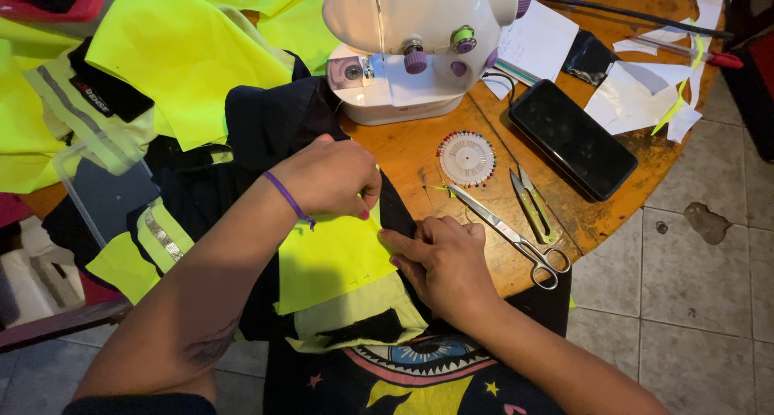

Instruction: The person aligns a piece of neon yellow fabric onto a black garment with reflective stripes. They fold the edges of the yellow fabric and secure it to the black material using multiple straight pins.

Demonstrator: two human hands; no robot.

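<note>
- Left hand [330, 177] bent at the wrist, fingertips pinched on the top edge of a yellow patch [334, 258], a purple band round the wrist.
- Right hand [439, 258] flat and loose, grasping nothing, forefinger pressed to the right edge of the yellow patch, palm partly on dark cloth [266, 125] and partly on the bench [411, 153].
- Yellow patch directly between the two hands, in front of the sewing machine [419, 40] and nearer the person, spread on the dark cloth at the bench edge.
- A paler strip and more dark cloth below the patch, hanging toward the lap.
- Dark cloth running from under the patch up to the foot of the sewing machine.
- Round pin wheel [467, 158] just in front of the sewing machine, right of the left hand, apart from both hands.
- Scissors [508, 233] in front of the sewing machine on bare wood, just right of the right hand, not touched.
- Small snips [530, 205] beside the scissors, on their far side.
- Black phone [572, 138] right of the sewing machine, face up.
- White paper scraps [637, 96] right of the sewing machine, beyond the phone.
- Heap of yellow fabric [185, 48] left of the sewing machine, with a grey reflective strip [76, 112] at its edge.
</note>
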